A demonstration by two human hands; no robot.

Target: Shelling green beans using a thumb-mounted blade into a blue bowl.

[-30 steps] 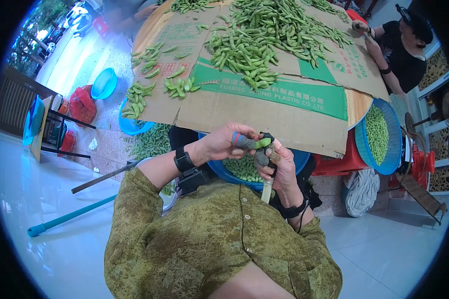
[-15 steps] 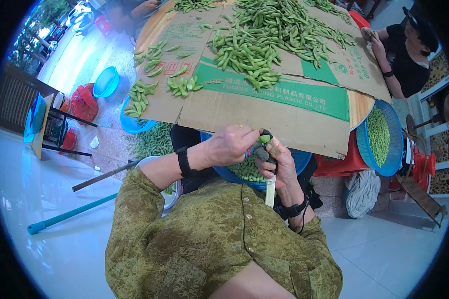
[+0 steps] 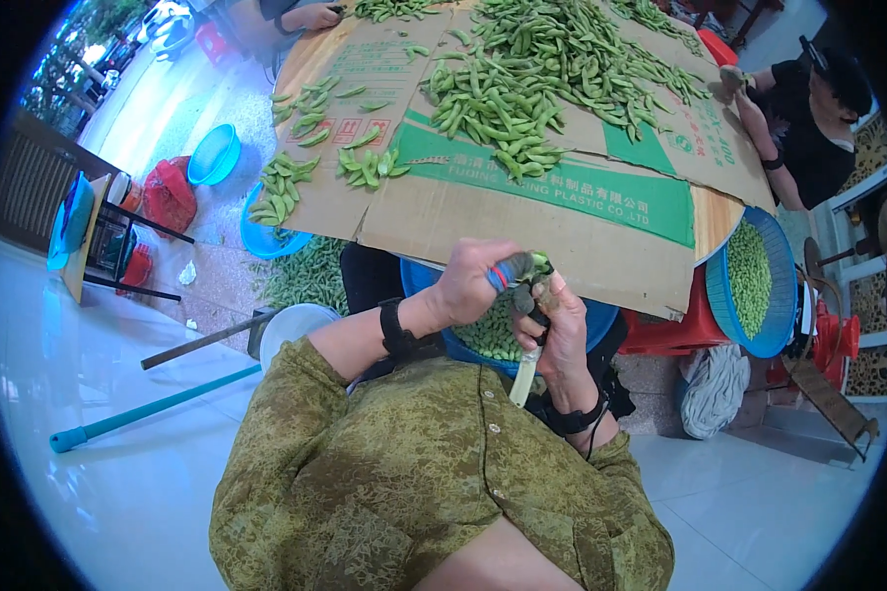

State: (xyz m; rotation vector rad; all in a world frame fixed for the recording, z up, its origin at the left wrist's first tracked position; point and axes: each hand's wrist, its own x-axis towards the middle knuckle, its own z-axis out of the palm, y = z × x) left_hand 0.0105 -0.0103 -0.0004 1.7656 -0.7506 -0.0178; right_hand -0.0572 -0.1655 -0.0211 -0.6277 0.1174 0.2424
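Note:
My left hand (image 3: 475, 284) is closed at a green bean pod (image 3: 541, 260) over the cardboard's near edge, and a finger has a grey, blue and red wrapping. My right hand (image 3: 560, 330) pinches the pod from the other side, with dark coverings on its fingers. From below my right fingers sticks out a flat pale strip (image 3: 525, 378); its kind is unclear. Beneath my hands a blue basket (image 3: 601, 320) holds shelled green beans (image 3: 493, 335), partly hidden by my hands and forearms.
A big heap of pods (image 3: 532, 89) lies on flattened cardboard (image 3: 434, 231) on the table. At right stands another blue basket (image 3: 784, 320) of shelled beans. More pods (image 3: 306, 278) lie on the floor at left, near a white bucket (image 3: 291, 325). A co-worker (image 3: 808, 128) handles something at the table's right.
My left hand has rolled over at the pod, bringing its wrapped finger into view. The pale strip has tilted slightly left. The white bucket shows more beside my left arm.

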